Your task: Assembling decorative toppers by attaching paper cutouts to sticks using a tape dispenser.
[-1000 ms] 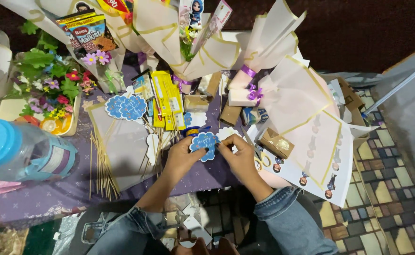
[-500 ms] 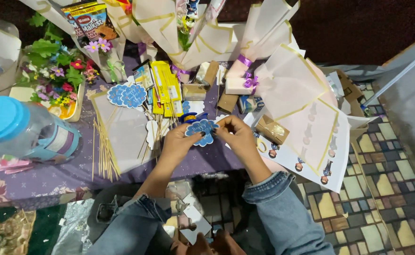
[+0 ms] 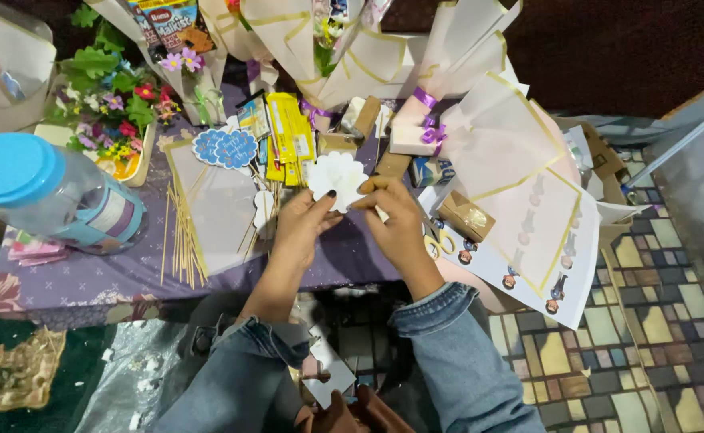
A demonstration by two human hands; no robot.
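A low table draped in purple patterned cloth (image 3: 87, 281) fills the scene, with a clear plastic jar with a blue lid (image 3: 51, 196) at its left. Near the middle, both hands pinch a white scalloped paper cutout (image 3: 337, 178), blank side up: left hand (image 3: 304, 224) and right hand (image 3: 392, 212) closed on its edges. The handling step looks midway; any next move calls for a steady fingertip grip.

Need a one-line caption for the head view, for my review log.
Both hands, left hand and right hand, hold a white cloud-shaped paper cutout above a cluttered purple table.
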